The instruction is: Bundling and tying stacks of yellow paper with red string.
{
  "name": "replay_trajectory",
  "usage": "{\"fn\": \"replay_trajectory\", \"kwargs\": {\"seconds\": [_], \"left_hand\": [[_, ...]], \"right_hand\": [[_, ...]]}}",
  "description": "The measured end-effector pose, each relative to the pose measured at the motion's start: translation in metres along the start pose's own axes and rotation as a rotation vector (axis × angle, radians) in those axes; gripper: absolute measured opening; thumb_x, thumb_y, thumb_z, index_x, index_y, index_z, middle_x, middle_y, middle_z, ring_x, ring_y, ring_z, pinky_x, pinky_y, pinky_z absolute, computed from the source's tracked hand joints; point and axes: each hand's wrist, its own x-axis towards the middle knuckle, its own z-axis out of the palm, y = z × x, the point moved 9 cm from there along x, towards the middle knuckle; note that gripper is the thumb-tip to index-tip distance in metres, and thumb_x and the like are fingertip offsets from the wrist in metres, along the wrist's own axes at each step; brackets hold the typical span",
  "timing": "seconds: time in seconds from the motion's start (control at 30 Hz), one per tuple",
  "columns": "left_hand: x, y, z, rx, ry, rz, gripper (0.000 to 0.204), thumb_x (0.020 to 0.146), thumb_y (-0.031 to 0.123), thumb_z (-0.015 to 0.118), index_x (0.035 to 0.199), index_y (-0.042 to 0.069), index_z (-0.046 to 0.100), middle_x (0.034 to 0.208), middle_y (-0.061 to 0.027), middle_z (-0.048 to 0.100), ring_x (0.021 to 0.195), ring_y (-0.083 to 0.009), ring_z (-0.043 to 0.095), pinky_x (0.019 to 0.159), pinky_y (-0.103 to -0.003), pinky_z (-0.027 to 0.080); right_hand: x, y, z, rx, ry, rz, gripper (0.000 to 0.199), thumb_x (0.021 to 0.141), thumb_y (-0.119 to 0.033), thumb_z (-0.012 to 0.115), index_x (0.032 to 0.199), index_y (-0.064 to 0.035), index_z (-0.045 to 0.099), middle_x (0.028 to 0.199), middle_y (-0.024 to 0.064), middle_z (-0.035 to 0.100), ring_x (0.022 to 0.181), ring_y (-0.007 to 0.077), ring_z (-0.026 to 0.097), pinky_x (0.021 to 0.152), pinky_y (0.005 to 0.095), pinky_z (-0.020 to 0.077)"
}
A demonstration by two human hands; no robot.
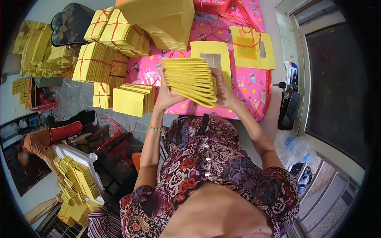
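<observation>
Above the near edge of the table I hold a thick stack of folded yellow paper pieces (pixel 189 79), its layered folds facing up. My left hand (pixel 166 95) is closed on the stack's left side, the thumb along its lower edge. My right hand (pixel 224 91) grips the other side, partly hidden behind the stack. Just beyond lies a flat yellow sheet (pixel 219 48) with a greyish rectangular patch. To the left of my hands, a loose row of yellow paper pieces (pixel 129 102) stands on edge.
A pink patterned cover (pixel 242 95) lies over the table. Yellow bundles tied with red string (pixel 92 62) and a tall yellow stack (pixel 158 20) stand at left and back. Red string (pixel 248 18) trails at back right. Another person (pixel 37 142) sits lower left by yellow bundles.
</observation>
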Motion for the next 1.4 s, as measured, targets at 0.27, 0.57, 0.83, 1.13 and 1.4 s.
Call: {"fn": "replay_trajectory", "kwargs": {"seconds": [0.27,0.57,0.83,1.13,1.4], "left_hand": [[0.03,0.033,0.041,0.044,0.022,0.213,0.102,0.062,0.024,0.085,0.136,0.003,0.018,0.131,-0.0157,0.037,0.128,-0.0284,0.036,0.109,-0.04,0.027],[0.035,0.03,0.034,0.124,-0.046,0.248,0.093,0.065,0.022,0.083,0.132,0.001,0.022,0.126,-0.0154,0.04,0.123,-0.0288,0.039,0.106,-0.04,0.031],[0.038,0.019,0.051,-0.031,-0.116,0.145,0.092,0.064,0.015,0.084,0.131,0.002,0.022,0.123,-0.0145,0.046,0.118,-0.0267,0.047,0.101,-0.038,0.038],[0.034,0.023,0.049,-0.112,-0.1,0.079,0.094,0.064,0.015,0.085,0.131,0.002,0.021,0.125,-0.0158,0.047,0.12,-0.0263,0.047,0.102,-0.038,0.038],[0.034,0.027,0.051,-0.058,-0.099,0.127,0.102,0.06,0.024,0.089,0.131,-0.001,0.019,0.125,-0.0166,0.048,0.119,-0.0271,0.048,0.102,-0.038,0.038]], "right_hand": [[-0.029,0.059,-0.014,0.247,-0.089,0.656,0.091,0.065,-0.023,0.083,0.136,0.0008,0.032,0.13,0.0163,0.045,0.121,0.0261,0.045,0.104,0.036,0.0356],[-0.019,0.049,-0.013,0.415,-0.01,0.52,0.118,0.056,-0.034,0.09,0.143,-0.0062,0.015,0.139,0.016,0.032,0.129,0.0291,0.035,0.106,0.0442,0.0334],[-0.007,0.061,-0.021,0.169,0.004,0.396,0.112,0.053,-0.045,0.089,0.136,-0.0076,0.024,0.134,0.0166,0.03,0.131,0.0327,0.029,0.105,0.0461,0.0329],[-0.038,0.065,-0.016,0.348,0.24,0.514,0.13,0.055,-0.062,0.081,0.145,-0.0027,0.008,0.145,0.0172,0.016,0.136,0.0318,0.02,0.111,0.0484,0.0217],[-0.02,0.043,-0.017,0.341,0.421,0.444,0.125,0.06,-0.07,0.073,0.143,0.0,0.01,0.139,0.0165,0.025,0.131,0.029,0.027,0.109,0.0441,0.0243]]}}
